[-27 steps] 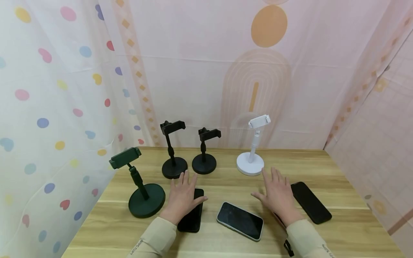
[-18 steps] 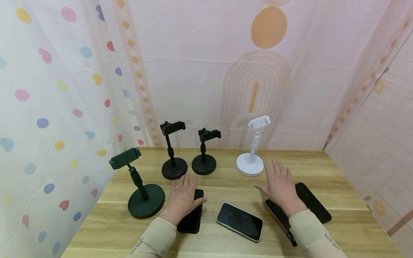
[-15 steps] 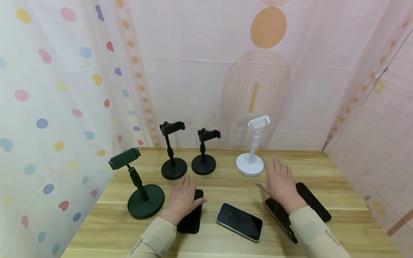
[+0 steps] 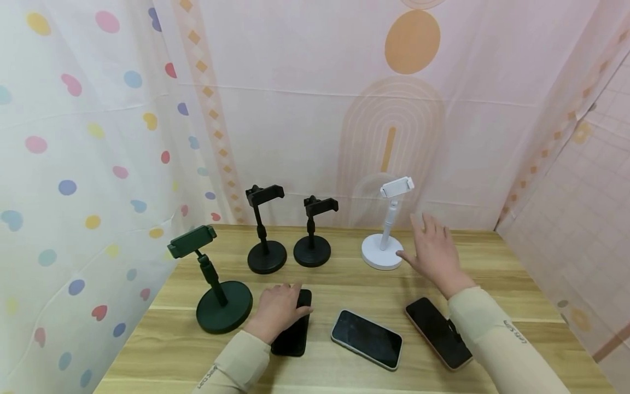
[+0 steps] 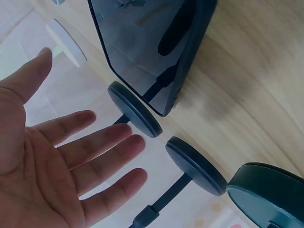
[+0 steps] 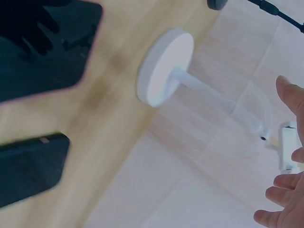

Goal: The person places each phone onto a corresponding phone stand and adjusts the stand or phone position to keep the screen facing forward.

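Above a black phone [image 4: 292, 335] hovers my left hand [image 4: 276, 312], fingers extended and holding nothing; the left wrist view shows a gap between the fingers and that phone [image 5: 142, 42]. My right hand [image 4: 435, 254] is raised beside the white stand [image 4: 381, 251], its fingers spread and empty. In the right wrist view the hand [image 6: 289, 190] is partly cut off at the edge, near the white stand's clamp [image 6: 288, 148]. A pink-edged phone [image 4: 438, 334] lies below the right hand, and a silver-edged phone [image 4: 366, 339] lies between the two arms.
A dark green stand [image 4: 223, 307] stands at the left. Two black stands [image 4: 267, 257] [image 4: 312, 251] stand toward the back of the wooden table [image 4: 344, 284]. Another dark phone [image 6: 33, 166] shows in the right wrist view. Patterned curtains [image 4: 295, 109] hang behind.
My right hand has moved up and slightly right, toward the white stand, uncovering the pink-edged phone. My left hand's fingers look drawn back a little. The stands have not moved.
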`<state>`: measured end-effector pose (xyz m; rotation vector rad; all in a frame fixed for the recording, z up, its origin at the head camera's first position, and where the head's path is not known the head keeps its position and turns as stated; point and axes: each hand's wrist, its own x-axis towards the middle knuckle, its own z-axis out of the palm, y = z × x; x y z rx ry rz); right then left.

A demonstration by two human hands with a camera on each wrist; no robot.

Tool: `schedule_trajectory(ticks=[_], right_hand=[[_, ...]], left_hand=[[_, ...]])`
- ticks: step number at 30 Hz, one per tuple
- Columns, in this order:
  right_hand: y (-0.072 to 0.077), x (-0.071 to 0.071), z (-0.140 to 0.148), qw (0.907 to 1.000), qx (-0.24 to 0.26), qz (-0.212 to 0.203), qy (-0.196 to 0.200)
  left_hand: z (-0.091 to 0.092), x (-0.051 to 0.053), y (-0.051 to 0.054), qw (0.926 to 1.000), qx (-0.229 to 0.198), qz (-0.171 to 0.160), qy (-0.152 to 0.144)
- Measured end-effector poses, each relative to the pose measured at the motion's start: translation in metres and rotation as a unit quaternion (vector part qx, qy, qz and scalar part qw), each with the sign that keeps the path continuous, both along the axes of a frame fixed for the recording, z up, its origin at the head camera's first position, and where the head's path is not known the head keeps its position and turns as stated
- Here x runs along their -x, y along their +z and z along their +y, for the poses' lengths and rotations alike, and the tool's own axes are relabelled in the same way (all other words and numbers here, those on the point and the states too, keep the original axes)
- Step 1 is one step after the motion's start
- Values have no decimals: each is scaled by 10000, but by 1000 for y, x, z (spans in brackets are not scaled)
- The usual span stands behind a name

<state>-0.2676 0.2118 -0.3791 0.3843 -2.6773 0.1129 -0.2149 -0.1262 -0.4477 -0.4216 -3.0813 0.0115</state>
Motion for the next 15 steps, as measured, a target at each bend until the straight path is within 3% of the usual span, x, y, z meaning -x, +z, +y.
schedule_trajectory(ticks=[6, 15], right_hand=[[23, 14, -1, 9992, -103, 385, 64], [54, 41, 1, 9989, -287, 348, 103]], left_hand=[[0, -1, 2, 10000, -69, 9, -68], [-1, -5, 3, 9995, -200, 6, -227]])
